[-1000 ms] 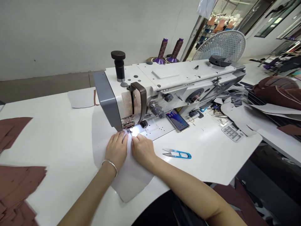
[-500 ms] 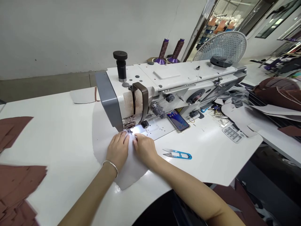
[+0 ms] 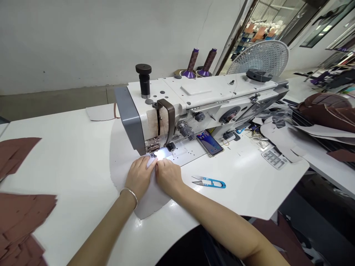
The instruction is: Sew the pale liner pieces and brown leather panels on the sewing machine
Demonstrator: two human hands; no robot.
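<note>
A light grey panel of sheet material (image 3: 152, 203) lies on the white table under the head of a sewing machine (image 3: 155, 122). My left hand (image 3: 138, 175) rests flat on it just in front of the lit presser foot (image 3: 153, 155), its thumb reaching toward the other hand. Close beside it, my right hand (image 3: 168, 176) has curled fingers pinching the panel's right edge; their tips are partly hidden. The thumb areas of both hands nearly meet. Blue thread snips (image 3: 210, 182) lie on the table to the right of my right hand.
A phone (image 3: 210, 143) lies beneath the machine arm. Brown cut pieces (image 3: 22, 218) are stacked at the left. Two thread cones (image 3: 192, 62) and a fan (image 3: 260, 57) stand behind. Further right are a calculator-like keypad (image 3: 274, 158) and piled brown material (image 3: 327, 107).
My right hand has shifted slightly left and its fingers are more curled, closer to my left thumb. The panel's near edge has moved a little left and away from me.
</note>
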